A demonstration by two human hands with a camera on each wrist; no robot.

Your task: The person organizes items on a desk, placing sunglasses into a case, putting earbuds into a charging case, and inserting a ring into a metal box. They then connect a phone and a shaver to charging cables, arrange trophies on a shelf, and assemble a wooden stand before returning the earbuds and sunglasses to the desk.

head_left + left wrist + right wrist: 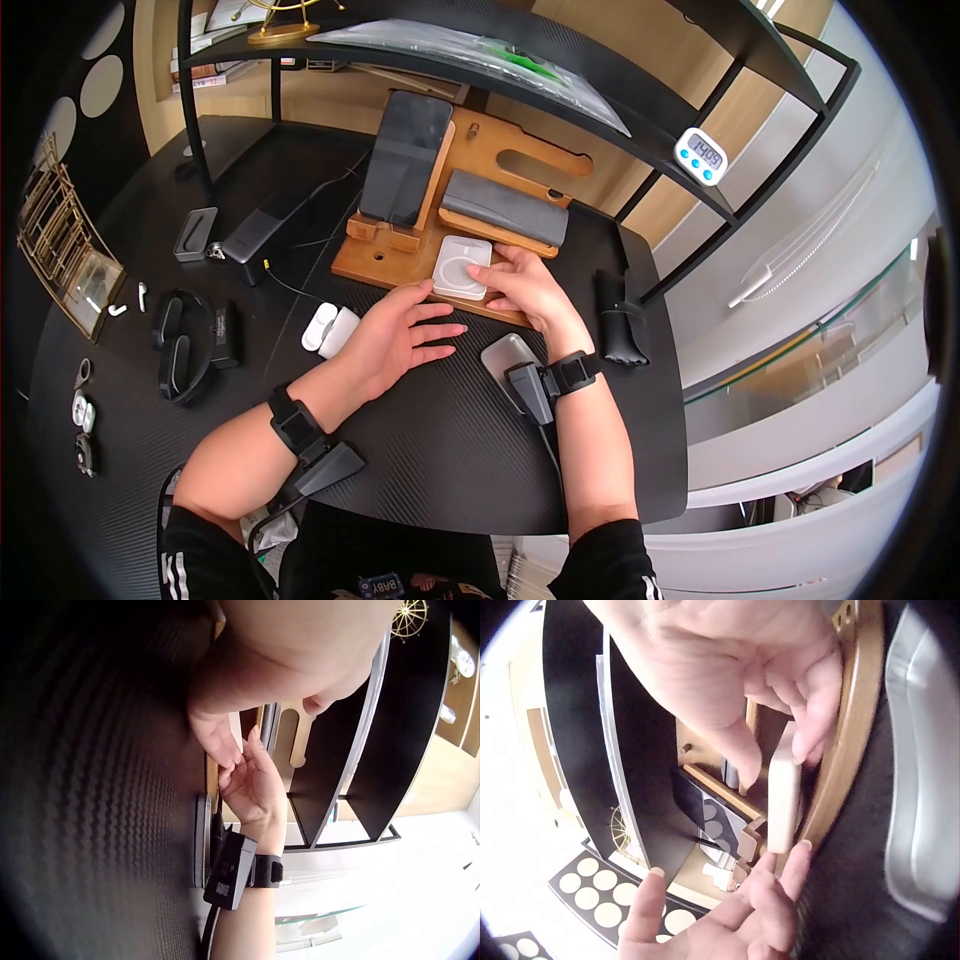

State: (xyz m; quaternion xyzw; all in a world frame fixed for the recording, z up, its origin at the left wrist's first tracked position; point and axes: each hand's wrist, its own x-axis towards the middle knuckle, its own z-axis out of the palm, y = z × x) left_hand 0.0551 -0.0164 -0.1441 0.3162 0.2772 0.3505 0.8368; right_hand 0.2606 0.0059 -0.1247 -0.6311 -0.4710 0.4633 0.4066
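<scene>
A flat white block with a ring mark (462, 268) lies at the front of a wooden stand (362, 262). My right hand (530, 290) pinches its right side, thumb over the top face and fingers by the edge. The block (781, 799) appears edge-on in the right wrist view, with right-hand fingers at its upper end. My left hand (385, 345) is at the block's lower left, its fingers extended and a fingertip at or near the corner; exact contact is unclear. In the left wrist view, my right hand (255, 784) faces the left one.
The stand holds a phone (407, 160) and a grey case (505, 208). White earbud case (330, 330), black power bank (268, 235) and headset (185, 345) lie left. A silver device (508, 365) sits under the right wrist; a black pouch (622, 318) lies right. A shelf (640, 150) stands behind.
</scene>
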